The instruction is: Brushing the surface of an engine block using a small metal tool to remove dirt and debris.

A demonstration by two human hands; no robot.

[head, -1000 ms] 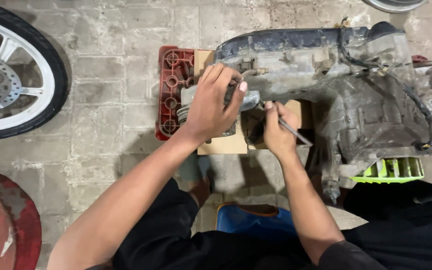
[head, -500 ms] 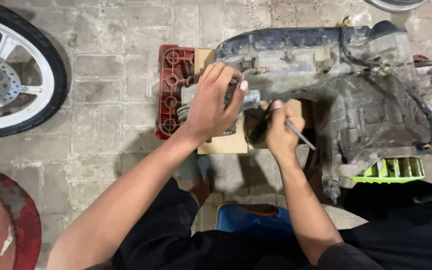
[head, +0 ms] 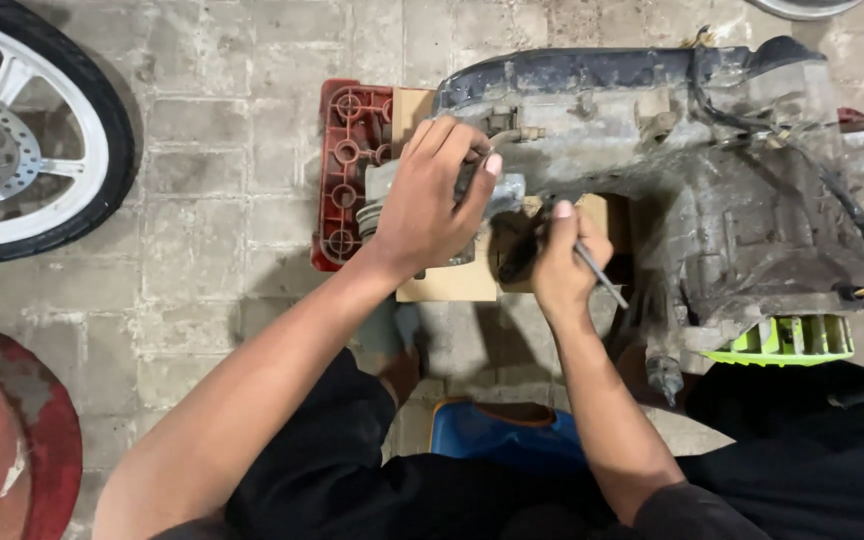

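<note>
- A dirty grey engine [head: 672, 190] is lying across a red crate [head: 344, 170] and cardboard [head: 452, 285] on a brick floor.
- The left hand [head: 432, 205] is clamping the engine's left end.
- The right hand [head: 564, 262] is gripping one thin metal tool [head: 600, 275], now tucked closer under the casing than a second ago.
- One wheel [head: 22, 130] is lying well apart, with open floor between.

1. The left hand [head: 432, 205] grips the grey cylinder part [head: 384, 190]; the red crate [head: 344, 170] blocks its far-left side.
2. The engine casing [head: 672, 150] walls off everything right of the grip.
3. Bare paving [head: 222, 170] beyond the crate lies open up to the wheel [head: 42, 130].
</note>
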